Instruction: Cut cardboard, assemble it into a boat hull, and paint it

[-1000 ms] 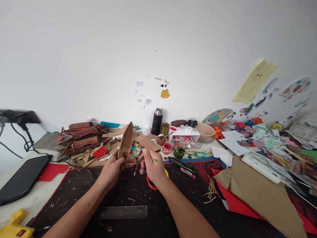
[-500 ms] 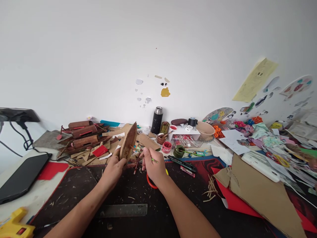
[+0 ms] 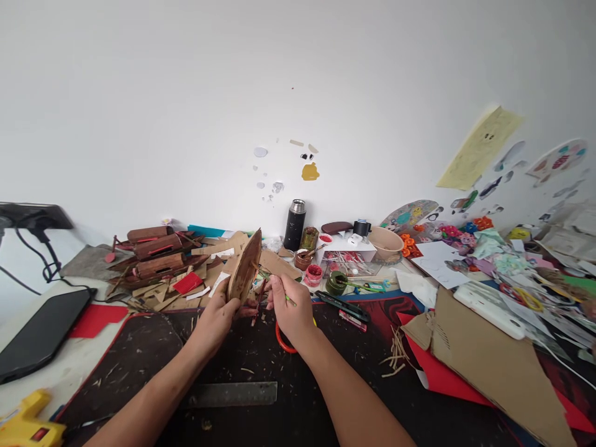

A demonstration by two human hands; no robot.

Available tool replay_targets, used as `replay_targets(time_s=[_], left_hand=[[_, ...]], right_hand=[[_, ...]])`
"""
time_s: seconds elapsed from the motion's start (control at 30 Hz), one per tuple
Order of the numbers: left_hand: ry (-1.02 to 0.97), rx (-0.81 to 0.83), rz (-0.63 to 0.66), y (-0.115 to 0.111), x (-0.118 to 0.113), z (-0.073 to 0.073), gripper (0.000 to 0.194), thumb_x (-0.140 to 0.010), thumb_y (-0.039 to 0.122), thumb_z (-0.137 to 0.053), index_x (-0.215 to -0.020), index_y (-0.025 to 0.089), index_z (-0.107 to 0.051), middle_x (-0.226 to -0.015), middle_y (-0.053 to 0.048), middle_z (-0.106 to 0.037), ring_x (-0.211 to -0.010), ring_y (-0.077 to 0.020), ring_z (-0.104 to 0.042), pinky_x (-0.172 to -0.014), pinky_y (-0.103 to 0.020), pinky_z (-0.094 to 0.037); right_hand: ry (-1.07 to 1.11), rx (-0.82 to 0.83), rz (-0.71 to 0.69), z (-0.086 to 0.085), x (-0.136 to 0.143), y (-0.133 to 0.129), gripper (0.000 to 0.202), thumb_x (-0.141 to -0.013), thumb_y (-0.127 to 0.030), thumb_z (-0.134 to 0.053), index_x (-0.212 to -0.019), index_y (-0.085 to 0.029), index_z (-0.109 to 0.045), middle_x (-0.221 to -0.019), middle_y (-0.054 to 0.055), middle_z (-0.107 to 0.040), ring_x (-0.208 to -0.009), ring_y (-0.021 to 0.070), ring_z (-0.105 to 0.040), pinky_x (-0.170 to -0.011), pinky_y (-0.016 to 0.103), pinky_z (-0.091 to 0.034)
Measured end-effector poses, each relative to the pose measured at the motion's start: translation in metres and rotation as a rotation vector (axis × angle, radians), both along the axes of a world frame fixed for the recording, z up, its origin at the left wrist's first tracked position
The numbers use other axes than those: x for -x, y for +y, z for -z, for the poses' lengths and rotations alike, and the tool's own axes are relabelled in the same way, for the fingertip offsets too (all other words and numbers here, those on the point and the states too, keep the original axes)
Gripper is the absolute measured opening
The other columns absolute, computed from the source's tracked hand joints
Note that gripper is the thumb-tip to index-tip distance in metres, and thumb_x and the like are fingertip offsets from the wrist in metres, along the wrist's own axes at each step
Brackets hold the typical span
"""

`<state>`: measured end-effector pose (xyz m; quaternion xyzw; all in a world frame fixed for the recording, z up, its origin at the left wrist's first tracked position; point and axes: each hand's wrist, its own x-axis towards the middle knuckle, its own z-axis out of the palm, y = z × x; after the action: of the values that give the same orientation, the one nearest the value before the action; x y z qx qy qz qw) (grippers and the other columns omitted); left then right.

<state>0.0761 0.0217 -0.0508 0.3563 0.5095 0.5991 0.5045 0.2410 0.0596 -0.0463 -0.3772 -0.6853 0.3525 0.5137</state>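
My left hand [image 3: 220,318] grips a brown boat-shaped cardboard piece [image 3: 245,267] by its lower end, with the pointed tip up. A paintbrush [image 3: 289,301] with a green handle is pinched in my right hand [image 3: 291,304], its tip at the side of the boat-shaped piece. Behind my hands stand an open jar of brown paint [image 3: 303,260], a jar of pink-red paint [image 3: 313,274] and a jar of dark green paint [image 3: 336,283]. Partly hidden under my right hand are red-handled scissors [image 3: 283,340].
Brown model boats [image 3: 161,245] and cardboard scraps lie at the back left. A black bottle [image 3: 295,225] stands by the wall. A utility knife [image 3: 342,305] is right of my hands, a clear ruler [image 3: 235,394] in front. Cardboard [image 3: 493,360] covers the right; a yellow glue gun [image 3: 30,419] sits at left.
The boat-shaped piece has turned slightly, with its tip shifted a little right. My right hand stays close beside it with the brush.
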Motion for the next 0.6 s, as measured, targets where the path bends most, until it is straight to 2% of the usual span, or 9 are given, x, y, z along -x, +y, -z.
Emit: replay_targets(time_s=[0.13,0.33,0.43,0.6], left_hand=[[-0.015,-0.032,-0.018,0.0023,0.0030,0.0036,0.057,-0.063,0.018,-0.073,-0.119,0.022,-0.063,-0.112,-0.006,-0.077,-0.091,-0.0254,-0.076,-0.065,-0.029,-0.064],[-0.074,-0.012,-0.105,0.0048,0.0048,0.0019,0.038,-0.058,0.017,-0.077,-0.094,0.022,-0.064,-0.099,-0.004,-0.076,-0.087,-0.0229,-0.074,-0.059,-0.023,-0.060],[-0.078,-0.013,-0.079,0.0038,0.0026,0.0024,0.045,-0.057,0.017,-0.075,-0.100,0.021,-0.064,-0.103,-0.005,-0.075,-0.087,-0.0228,-0.074,-0.060,-0.024,-0.062],[-0.028,0.017,0.029,0.0021,0.0006,0.0087,0.064,-0.063,0.020,-0.071,-0.125,0.021,-0.057,-0.100,-0.004,-0.074,-0.080,-0.0228,-0.075,-0.065,-0.032,-0.065]], right_hand=[[0.024,0.081,-0.059,0.0017,0.0025,-0.0018,0.047,-0.109,-0.057,-0.051,-0.079,-0.025,-0.068,-0.051,-0.003,-0.056,-0.046,0.0164,-0.057,-0.054,0.027,-0.042],[0.027,0.139,-0.117,0.0019,0.0066,-0.0050,0.052,-0.111,-0.061,-0.043,-0.079,-0.026,-0.063,-0.049,-0.004,-0.054,-0.042,0.0165,-0.057,-0.052,0.028,-0.041],[-0.004,0.066,-0.069,-0.0017,0.0043,-0.0042,0.047,-0.112,-0.054,-0.045,-0.080,-0.025,-0.064,-0.052,-0.003,-0.057,-0.046,0.0170,-0.059,-0.056,0.028,-0.042],[-0.132,-0.131,0.028,-0.0053,-0.0014,-0.0011,0.042,-0.112,-0.043,-0.045,-0.078,-0.024,-0.061,-0.057,0.000,-0.061,-0.056,0.0184,-0.062,-0.063,0.030,-0.044]])
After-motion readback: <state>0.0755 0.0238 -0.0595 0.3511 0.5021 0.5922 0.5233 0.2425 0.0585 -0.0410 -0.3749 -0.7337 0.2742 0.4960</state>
